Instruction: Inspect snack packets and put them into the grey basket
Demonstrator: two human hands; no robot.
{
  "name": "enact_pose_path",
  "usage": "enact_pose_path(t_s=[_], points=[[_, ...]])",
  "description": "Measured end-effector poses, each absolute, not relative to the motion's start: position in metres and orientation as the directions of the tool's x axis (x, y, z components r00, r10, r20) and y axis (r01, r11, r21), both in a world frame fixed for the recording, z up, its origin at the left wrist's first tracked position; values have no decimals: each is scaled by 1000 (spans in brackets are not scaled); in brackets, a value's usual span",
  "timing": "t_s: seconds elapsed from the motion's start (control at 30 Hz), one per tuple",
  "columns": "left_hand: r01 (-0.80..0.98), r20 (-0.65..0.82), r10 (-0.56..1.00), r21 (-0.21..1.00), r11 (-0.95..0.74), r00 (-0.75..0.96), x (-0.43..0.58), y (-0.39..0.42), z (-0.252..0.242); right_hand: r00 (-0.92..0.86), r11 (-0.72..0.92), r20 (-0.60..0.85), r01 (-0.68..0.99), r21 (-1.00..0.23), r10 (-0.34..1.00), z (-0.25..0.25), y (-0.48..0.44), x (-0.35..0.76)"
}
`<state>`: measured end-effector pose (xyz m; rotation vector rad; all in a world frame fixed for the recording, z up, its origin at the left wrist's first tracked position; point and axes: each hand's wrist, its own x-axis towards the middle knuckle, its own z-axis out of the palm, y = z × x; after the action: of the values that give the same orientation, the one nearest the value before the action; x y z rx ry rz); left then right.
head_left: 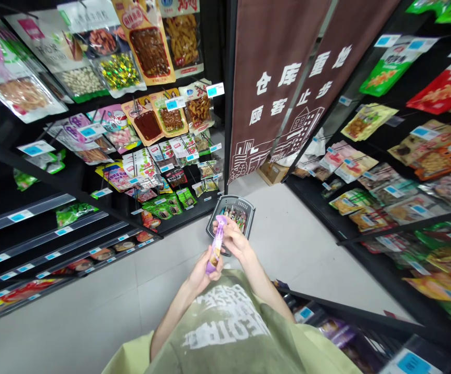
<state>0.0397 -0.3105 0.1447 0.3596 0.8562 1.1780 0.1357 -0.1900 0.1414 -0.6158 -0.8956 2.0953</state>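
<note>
A slim purple snack packet (pixel 216 243) is held up in front of my chest, tilted slightly. My left hand (pixel 205 270) grips its lower end, with the fingers closed round it. Around the upper end, near the crimped purple top, my right hand (pixel 233 236) is closed on the same packet. Behind and below the hands stands a grey shopping basket (pixel 251 208) on the floor. Several small colourful packets (pixel 238 214) lie inside it, partly hidden by my right hand.
Hanging snack bags (pixel 147 41) fill the rack on the left, with shelves (pixel 26 228) below. Another rack of bagged snacks (pixel 389 192) is on the right. A brown curtain (pixel 268 78) hangs ahead, a cardboard box (pixel 273 171) at its foot. A lower shelf edge (pixel 338 304) juts in nearby.
</note>
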Motion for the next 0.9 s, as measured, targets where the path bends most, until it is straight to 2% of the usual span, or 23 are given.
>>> enact_pose_path(t_s=[0.1, 0.23, 0.4, 0.53, 0.73, 0.9], points=[[-596, -373, 928, 747, 294, -9, 41, -311, 142, -627, -469, -116, -433, -770, 770, 150, -188, 135], [-499, -380, 920, 819, 284, -99, 42, -310, 138, -555, -387, -116, -401, -830, 824, 152, -187, 134], [-474, -374, 921, 834, 284, -107, 42, -310, 136, -511, -339, -104, -392, -855, 853, 149, -187, 135], [-464, -385, 917, 834, 298, -103, 42, -311, 134, -557, -374, -132, -348, -859, 820, 153, -185, 139], [-490, -376, 923, 823, 288, -88, 42, -310, 132, -518, -406, -183, -358, -841, 836, 157, -183, 140], [-529, -366, 927, 804, 272, -79, 43, -309, 136, -589, -384, -141, -310, -870, 796, 159, -184, 141]])
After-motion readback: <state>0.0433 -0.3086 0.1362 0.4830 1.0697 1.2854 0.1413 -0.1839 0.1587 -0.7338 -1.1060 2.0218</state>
